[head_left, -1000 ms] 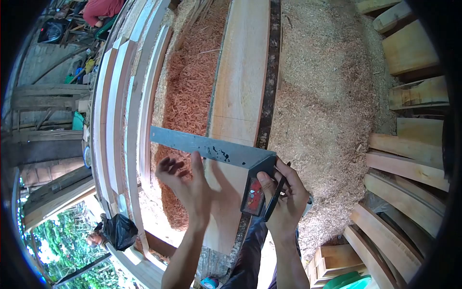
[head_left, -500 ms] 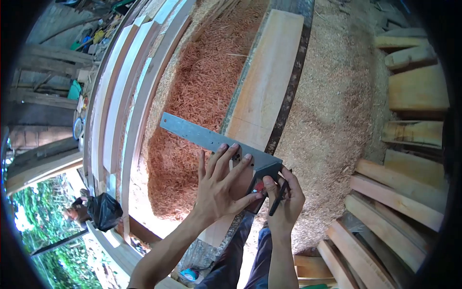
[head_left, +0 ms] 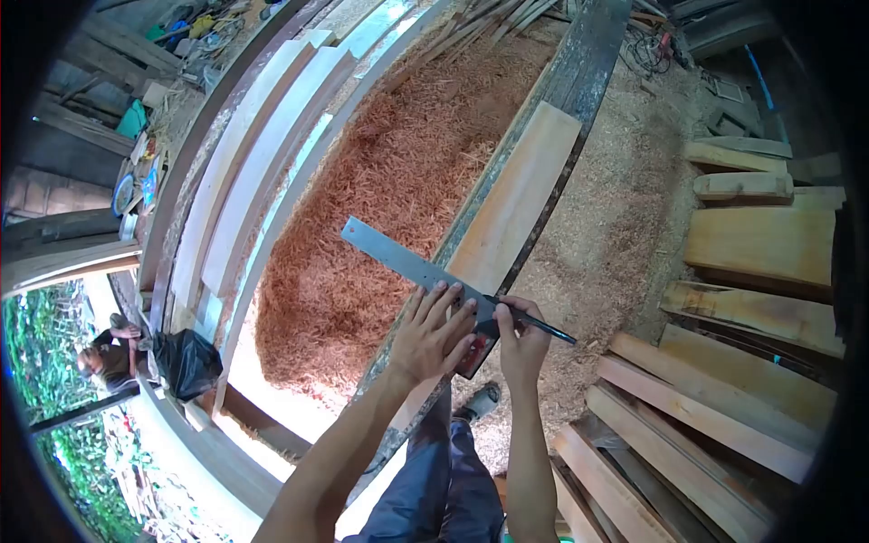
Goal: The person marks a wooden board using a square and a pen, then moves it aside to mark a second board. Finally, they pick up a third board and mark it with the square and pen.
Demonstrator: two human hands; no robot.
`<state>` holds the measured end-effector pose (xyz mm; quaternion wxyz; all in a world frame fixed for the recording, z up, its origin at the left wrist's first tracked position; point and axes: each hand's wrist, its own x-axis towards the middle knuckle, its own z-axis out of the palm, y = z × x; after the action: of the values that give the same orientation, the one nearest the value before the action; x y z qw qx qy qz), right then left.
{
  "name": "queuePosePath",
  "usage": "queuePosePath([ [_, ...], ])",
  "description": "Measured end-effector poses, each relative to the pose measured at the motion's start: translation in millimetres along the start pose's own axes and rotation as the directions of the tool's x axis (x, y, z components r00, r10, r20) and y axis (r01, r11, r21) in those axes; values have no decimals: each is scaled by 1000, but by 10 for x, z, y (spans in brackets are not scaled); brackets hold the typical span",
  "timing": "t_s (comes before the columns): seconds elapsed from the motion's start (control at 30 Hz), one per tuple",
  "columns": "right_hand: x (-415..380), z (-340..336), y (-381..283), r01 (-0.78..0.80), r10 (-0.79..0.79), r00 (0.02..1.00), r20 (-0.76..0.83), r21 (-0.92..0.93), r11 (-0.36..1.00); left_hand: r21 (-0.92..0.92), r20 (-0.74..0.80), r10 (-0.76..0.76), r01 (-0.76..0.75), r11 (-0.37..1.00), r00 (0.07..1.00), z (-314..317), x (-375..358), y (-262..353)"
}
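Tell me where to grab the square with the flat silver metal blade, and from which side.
Probably best by its thick dark handle, from the right: that block sits at the right edge of the pale wooden board, while the thin silver metal blade lies flat across it and offers little to pinch. The left hand also covers part of the blade.

We are in a woodworking workshop — open to leafy green foliage (head_left: pixel 54 434) at one side; we see curly reddish-brown wood shavings (head_left: pixel 362 226) heaped beside a long, dark, speckled bench (head_left: pixel 593 68), and pale tan sawdust (head_left: pixel 615 199) spread beyond it; thick yellowish wooden planks (head_left: pixel 760 244) line the right, long whitish boards (head_left: pixel 261 167) the left; on the bench we find a smooth, pale wooden board (head_left: pixel 520 190) — under a flat grey metal try square (head_left: pixel 394 256).
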<state>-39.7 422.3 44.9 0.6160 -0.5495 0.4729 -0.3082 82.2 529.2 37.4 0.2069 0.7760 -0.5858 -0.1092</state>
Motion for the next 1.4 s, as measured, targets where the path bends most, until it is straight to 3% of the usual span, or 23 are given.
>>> queuePosePath([
  [0.1, -28, 25, -15, -30, 32, 999, 11, -127, 991, -4, 1, -12, 12, 1000, 1000, 30, -35, 3],
  [0.17, -33, 49, -42, 33, -30, 999, 15, -221, 975, -7, -9, -5, 5, 1000, 1000, 42, -43, -3],
  [0.43, -32, 101, -76, 5, -6, 1000, -1, -305, 952, -35, 12, -27, 27, 999, 1000, 3, -26, 11],
  [0.5, -68, 72, -12, 122, -153, 963, -222, -147, 982, -34, 19, -27, 28, 999, 999, -4, -32, 13],
  [0.53, -123, 7, -34, -35, 8, 979, -202, -129, 991, -30, 24, -28, 29, 999, 999, 8, -23, 10],
  [0.67, -264, -19, 33, -140, 147, 980, -136, 56, 989, -44, 14, -20, 21, 999, 1000, 42, -30, -15],
  [0.83, -279, 43, 164, -115, 124, 978, -170, 63, 991, -20, 20, -2, 2, 1000, 1000, 50, -24, -6],
  [1.03, -274, 71, 162, -158, 205, 964, -169, 253, 954, 12, 36, -30, 29, 999, 999, 71, -35, -3],
  [1.17, -240, 80, 158, -163, 213, 962, -173, 264, 951, 27, 55, -36, 34, 999, 998, 67, -36, -25],
  [1.23, -245, 63, 205, -122, 154, 974, -167, 186, 975, -2, 68, -11, 12, 1000, 998, 57, -47, -55],
  [1.4, -407, 58, 146, -116, 128, 990, -55, 182, 976, -17, 38, -13, 13, 1000, 999, 104, -58, -76],
])
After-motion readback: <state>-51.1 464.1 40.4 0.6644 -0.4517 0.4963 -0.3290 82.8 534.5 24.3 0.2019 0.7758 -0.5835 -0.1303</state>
